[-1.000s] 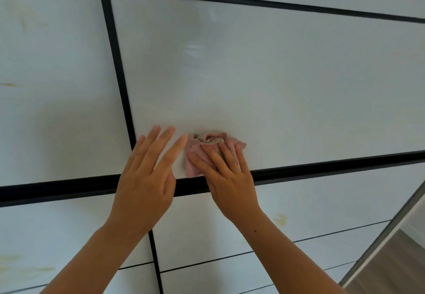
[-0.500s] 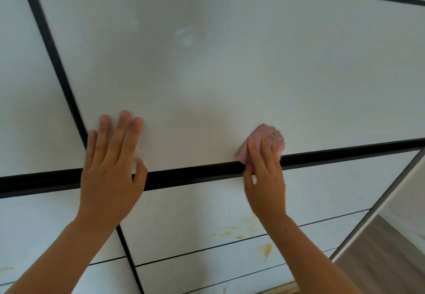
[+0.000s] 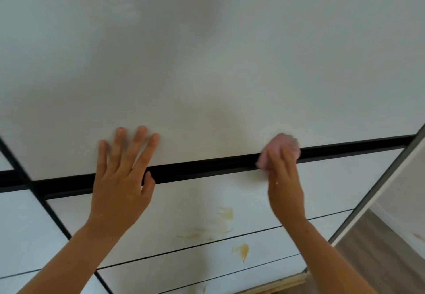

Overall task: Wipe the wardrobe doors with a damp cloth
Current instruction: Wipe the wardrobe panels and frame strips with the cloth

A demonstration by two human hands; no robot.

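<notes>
**Cloth at the black rail, moved right**

Fingers (image 3: pixel 140 146) of the left hand (image 3: pixel 119 185) are straight and slightly spread, flat on the wardrobe door (image 3: pixel 207 63) just above the black rail (image 3: pixel 202 169). The thumb lies across the rail. The right hand (image 3: pixel 286 188) has its fingers close together and bent over the bunched pink cloth (image 3: pixel 287 144), pressing it to the door where panel and rail meet.

Change over the last second:
- The hands were side by side on the rail; they are now well apart.
- The cloth has travelled right along the rail.
- The left hand has also shifted right, away from the vertical black strip (image 3: pixel 13 155).

Edges and room:
- Right of the cloth, the rail runs a short way to the grey door edge (image 3: pixel 379 190); wood floor (image 3: pixel 379 259) lies beyond it.
- Above the rail, the panel is broad and bare.
- Below the rail, yellow stains (image 3: pixel 226 213) mark the lower panels, between the forearms.

Limits of view:
- The cloth and right fingertips are motion-blurred, so the exact grip cannot be told.
- Most of the cloth's lower part is hidden by the fingers.
- Both forearms are cut off at the bottom edge.
</notes>
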